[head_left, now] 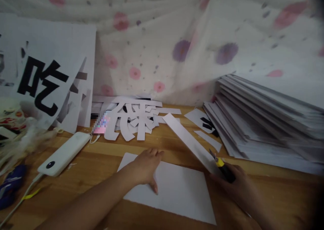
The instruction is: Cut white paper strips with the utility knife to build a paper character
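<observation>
A white sheet (182, 186) lies on the wooden table in front of me. My left hand (148, 167) rests on its left part, fingers spread and thumb pointing down the sheet. At the right, my right hand (234, 179) is wrapped round a black and yellow utility knife (224, 169), its blade pointing up and to the left. A long white strip (187, 138) slants from the back toward my right hand, and its near end meets the fingers there.
Cut white paper characters (141, 120) lie at the back centre. A tall stack of sheets (265, 122) fills the right. A white power bank (65, 154) with a cable, a blue object (12, 186) and standing sheets (76, 37) are at the left. Patterned cloth hangs behind.
</observation>
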Action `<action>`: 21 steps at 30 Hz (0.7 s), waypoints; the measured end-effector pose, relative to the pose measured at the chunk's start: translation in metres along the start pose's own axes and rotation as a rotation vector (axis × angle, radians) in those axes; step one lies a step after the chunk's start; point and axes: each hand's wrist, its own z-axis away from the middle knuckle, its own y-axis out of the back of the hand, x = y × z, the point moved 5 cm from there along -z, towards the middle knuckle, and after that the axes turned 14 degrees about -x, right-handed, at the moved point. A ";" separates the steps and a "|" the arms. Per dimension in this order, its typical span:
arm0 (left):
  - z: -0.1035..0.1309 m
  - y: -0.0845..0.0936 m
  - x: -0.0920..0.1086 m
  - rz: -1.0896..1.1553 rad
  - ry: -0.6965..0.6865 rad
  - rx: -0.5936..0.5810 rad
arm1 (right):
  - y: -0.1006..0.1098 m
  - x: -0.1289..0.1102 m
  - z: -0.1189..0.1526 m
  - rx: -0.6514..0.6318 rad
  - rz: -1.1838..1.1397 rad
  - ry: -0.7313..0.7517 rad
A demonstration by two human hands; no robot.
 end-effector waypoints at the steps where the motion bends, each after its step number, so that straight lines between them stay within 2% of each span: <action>1: 0.000 -0.001 0.000 0.006 0.001 -0.015 | 0.001 0.002 0.000 0.005 -0.009 -0.007; 3: 0.004 0.003 0.000 0.057 -0.010 -0.029 | 0.001 0.006 -0.002 0.010 -0.022 -0.027; 5: 0.015 0.020 -0.001 0.144 0.004 0.015 | 0.000 0.008 -0.004 0.021 -0.033 -0.041; 8: 0.041 0.061 -0.005 0.204 0.079 0.211 | 0.002 0.008 -0.005 0.063 -0.028 -0.031; 10: 0.061 0.085 -0.002 0.140 0.088 0.398 | 0.005 0.006 -0.003 0.091 -0.015 -0.035; 12: 0.076 0.089 0.006 0.038 0.063 0.490 | 0.007 0.005 -0.002 0.100 -0.007 -0.050; 14: 0.081 0.071 0.015 -0.094 0.038 0.514 | 0.009 0.005 -0.001 0.096 -0.006 -0.067; 15: 0.080 0.055 0.018 -0.147 0.048 0.472 | 0.009 0.005 -0.001 0.094 -0.008 -0.074; 16: 0.077 0.033 0.018 -0.159 0.070 0.358 | 0.010 0.006 -0.002 0.091 -0.010 -0.077; 18: 0.073 -0.010 0.010 -0.071 0.149 0.144 | 0.010 0.008 -0.004 0.078 -0.014 -0.080; 19: 0.075 -0.028 0.005 0.028 0.165 0.100 | 0.010 0.009 -0.005 0.065 -0.015 -0.080; 20: 0.078 -0.040 0.000 0.152 0.164 0.112 | 0.009 0.009 -0.006 0.048 -0.014 -0.075; 21: 0.083 -0.050 -0.003 0.274 0.109 0.110 | 0.008 0.008 -0.006 0.035 -0.013 -0.062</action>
